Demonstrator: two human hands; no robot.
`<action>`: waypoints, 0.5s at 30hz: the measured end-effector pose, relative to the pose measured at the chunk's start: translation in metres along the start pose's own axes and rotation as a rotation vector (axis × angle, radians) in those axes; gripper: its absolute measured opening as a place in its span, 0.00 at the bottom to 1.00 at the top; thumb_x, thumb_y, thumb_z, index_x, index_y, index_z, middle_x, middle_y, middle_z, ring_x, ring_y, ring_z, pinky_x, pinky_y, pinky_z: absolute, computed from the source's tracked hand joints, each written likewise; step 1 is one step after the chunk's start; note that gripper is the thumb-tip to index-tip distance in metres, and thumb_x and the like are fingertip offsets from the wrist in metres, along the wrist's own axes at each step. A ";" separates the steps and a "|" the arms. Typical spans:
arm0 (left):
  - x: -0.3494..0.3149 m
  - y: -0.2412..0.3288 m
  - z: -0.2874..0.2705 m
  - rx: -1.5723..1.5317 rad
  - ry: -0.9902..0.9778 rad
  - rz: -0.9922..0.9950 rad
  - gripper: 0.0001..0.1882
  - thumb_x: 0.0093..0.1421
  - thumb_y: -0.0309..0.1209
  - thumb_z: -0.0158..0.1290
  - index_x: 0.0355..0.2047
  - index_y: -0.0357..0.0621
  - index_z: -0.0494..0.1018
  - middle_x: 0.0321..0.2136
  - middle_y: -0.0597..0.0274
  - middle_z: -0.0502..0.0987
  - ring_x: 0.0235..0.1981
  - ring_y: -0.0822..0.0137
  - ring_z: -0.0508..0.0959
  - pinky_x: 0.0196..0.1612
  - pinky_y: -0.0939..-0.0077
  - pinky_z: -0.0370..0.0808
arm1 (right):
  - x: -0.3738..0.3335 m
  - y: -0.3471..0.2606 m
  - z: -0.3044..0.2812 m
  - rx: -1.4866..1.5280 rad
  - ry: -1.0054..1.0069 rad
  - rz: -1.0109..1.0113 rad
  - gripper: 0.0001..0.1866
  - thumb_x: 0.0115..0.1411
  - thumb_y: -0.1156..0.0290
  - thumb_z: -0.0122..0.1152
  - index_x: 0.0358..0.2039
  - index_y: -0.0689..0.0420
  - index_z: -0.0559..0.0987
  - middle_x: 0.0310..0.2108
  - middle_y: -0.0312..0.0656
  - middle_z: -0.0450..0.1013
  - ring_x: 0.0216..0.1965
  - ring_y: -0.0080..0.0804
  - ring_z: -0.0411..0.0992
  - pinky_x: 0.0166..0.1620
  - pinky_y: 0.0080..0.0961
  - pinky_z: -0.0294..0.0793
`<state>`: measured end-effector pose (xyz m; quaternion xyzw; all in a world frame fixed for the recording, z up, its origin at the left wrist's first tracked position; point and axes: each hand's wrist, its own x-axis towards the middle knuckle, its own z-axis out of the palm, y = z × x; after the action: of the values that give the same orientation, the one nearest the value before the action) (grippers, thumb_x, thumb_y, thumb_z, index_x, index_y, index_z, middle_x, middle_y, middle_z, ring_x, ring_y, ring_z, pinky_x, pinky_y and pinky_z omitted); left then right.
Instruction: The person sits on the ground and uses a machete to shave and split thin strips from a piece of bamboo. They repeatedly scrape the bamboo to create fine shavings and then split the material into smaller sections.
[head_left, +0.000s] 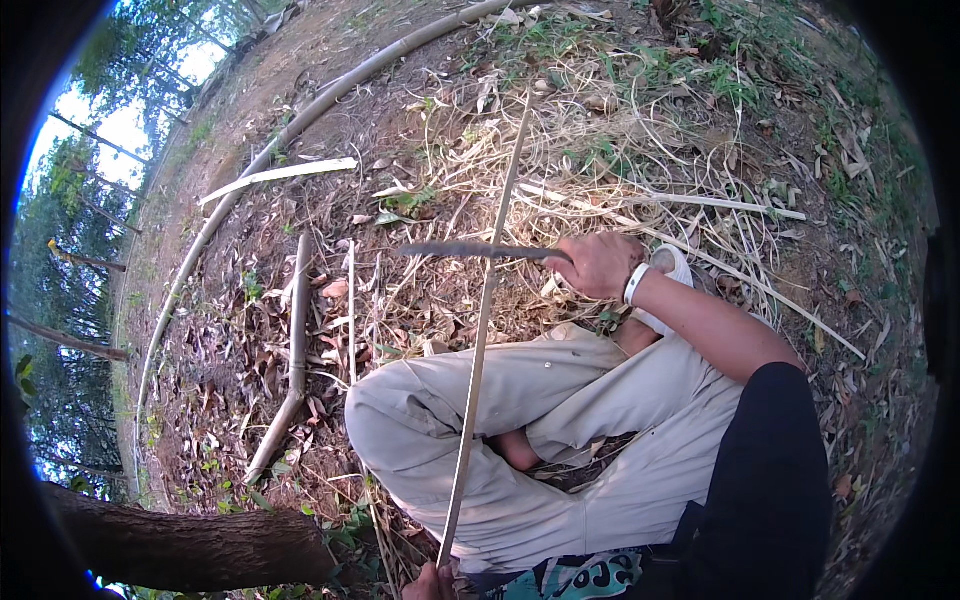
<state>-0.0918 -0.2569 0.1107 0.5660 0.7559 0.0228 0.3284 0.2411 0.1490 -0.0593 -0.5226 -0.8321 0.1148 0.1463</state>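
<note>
My right hand (600,265) is closed around the handle end of a long dark knife (450,249), whose narrow blade points left. The blade crosses a long, pale bamboo strip (476,385), though I cannot tell how firmly they touch. At the bottom edge of the view, my left hand (430,582) grips the near end of that strip, partly cut off by the frame. From there the strip slants up across my bent leg in light trousers (430,400), its far end over the fibre litter.
Thin pale shavings (640,150) lie tangled ahead. A long bamboo pole (300,120) curves across the left ground, near a split white piece (285,174) and a bent bamboo length (298,350). A thick trunk (190,548) lies at lower left. Loose strips (760,285) lie right.
</note>
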 end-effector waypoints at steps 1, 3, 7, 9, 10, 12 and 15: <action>-0.007 -0.002 0.004 -0.026 0.000 -0.004 0.15 0.71 0.37 0.42 0.32 0.39 0.69 0.17 0.45 0.72 0.18 0.43 0.74 0.21 0.55 0.68 | 0.014 0.012 -0.010 0.056 -0.003 0.184 0.32 0.66 0.38 0.41 0.30 0.55 0.77 0.17 0.51 0.74 0.23 0.52 0.76 0.29 0.48 0.74; -0.008 -0.010 0.013 0.054 -0.051 -0.047 0.14 0.70 0.37 0.42 0.33 0.40 0.69 0.18 0.44 0.72 0.19 0.43 0.74 0.21 0.54 0.68 | 0.010 0.013 -0.011 0.001 -0.029 0.190 0.33 0.67 0.38 0.38 0.31 0.56 0.77 0.19 0.52 0.75 0.26 0.53 0.77 0.32 0.50 0.75; -0.015 -0.023 0.021 -0.016 -0.071 -0.149 0.13 0.70 0.37 0.43 0.36 0.41 0.70 0.17 0.43 0.72 0.19 0.44 0.75 0.21 0.55 0.68 | 0.003 -0.022 -0.033 -0.102 -0.108 -0.007 0.31 0.67 0.38 0.38 0.30 0.52 0.76 0.20 0.51 0.75 0.27 0.50 0.78 0.31 0.51 0.75; -0.027 -0.036 0.019 0.040 0.005 0.042 0.11 0.70 0.35 0.43 0.38 0.42 0.70 0.15 0.51 0.70 0.15 0.56 0.73 0.19 0.62 0.67 | 0.009 0.019 -0.026 -0.109 -0.051 0.064 0.30 0.67 0.38 0.39 0.30 0.51 0.76 0.21 0.50 0.77 0.27 0.49 0.79 0.32 0.50 0.76; -0.028 -0.036 0.016 0.037 -0.011 0.016 0.11 0.70 0.35 0.43 0.38 0.42 0.69 0.15 0.51 0.70 0.15 0.56 0.72 0.19 0.63 0.67 | 0.019 0.049 -0.022 -0.065 0.048 0.246 0.31 0.67 0.38 0.38 0.31 0.52 0.79 0.23 0.51 0.77 0.29 0.51 0.79 0.35 0.49 0.77; -0.029 -0.037 0.011 0.036 -0.026 -0.011 0.10 0.70 0.35 0.43 0.38 0.42 0.69 0.15 0.52 0.70 0.15 0.57 0.72 0.18 0.63 0.66 | 0.022 0.102 -0.029 -0.132 0.127 0.453 0.33 0.67 0.38 0.39 0.30 0.54 0.80 0.25 0.56 0.77 0.31 0.55 0.78 0.38 0.50 0.76; -0.045 -0.037 0.008 0.033 0.002 -0.074 0.10 0.70 0.35 0.43 0.38 0.41 0.69 0.15 0.53 0.69 0.15 0.58 0.72 0.18 0.64 0.66 | 0.015 0.070 -0.042 -0.065 0.069 0.249 0.32 0.66 0.37 0.40 0.30 0.53 0.80 0.24 0.56 0.76 0.31 0.57 0.78 0.38 0.50 0.77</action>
<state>-0.1120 -0.3115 0.1106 0.5429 0.7768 -0.0012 0.3191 0.3083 0.1938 -0.0428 -0.6297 -0.7587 0.0871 0.1423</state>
